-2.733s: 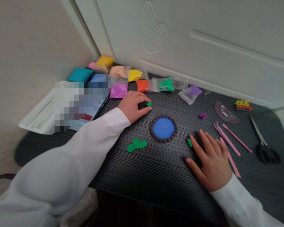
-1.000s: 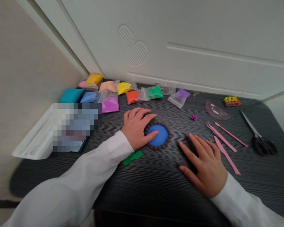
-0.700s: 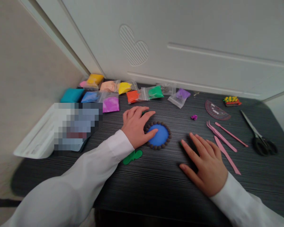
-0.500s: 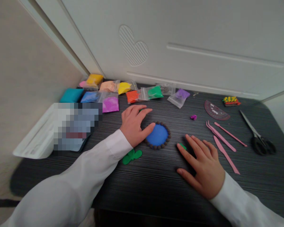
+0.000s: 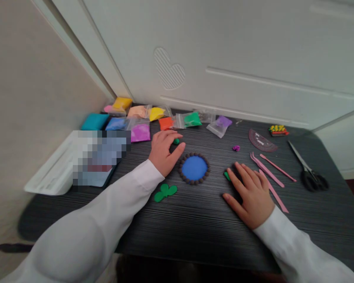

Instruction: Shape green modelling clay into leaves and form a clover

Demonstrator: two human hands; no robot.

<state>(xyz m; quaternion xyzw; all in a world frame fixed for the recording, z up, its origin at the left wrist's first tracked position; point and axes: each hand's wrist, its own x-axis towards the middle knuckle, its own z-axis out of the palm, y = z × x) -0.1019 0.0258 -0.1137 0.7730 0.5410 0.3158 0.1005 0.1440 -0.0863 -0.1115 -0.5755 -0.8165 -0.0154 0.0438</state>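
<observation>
My left hand [image 5: 166, 151] lies with fingers apart at the left of a blue clay disc [image 5: 194, 168] ringed with dark brown balls. Close to its fingertips is a small green clay ball [image 5: 176, 141], partly covered; whether they touch it I cannot tell. Palm down, my right hand [image 5: 250, 192] spreads over the table on the other side of the disc. Its index fingertip is at a small green clay piece [image 5: 227, 175], partly hidden. Green clay leaves [image 5: 165, 191] joined together lie below my left wrist.
Bags of coloured clay, including a green one [image 5: 192, 119], line the back. At right are a protractor [image 5: 262, 140], pink tweezers [image 5: 267, 169], other pink tools and scissors [image 5: 308, 169]. A purple clay bit [image 5: 236, 148] lies mid-table. A white tray [image 5: 48, 169] stands left.
The view has shifted slightly. My left hand has drawn back a little from the blue disc, uncovering more of the green ball and leaves. My right hand stays spread near the green piece.
</observation>
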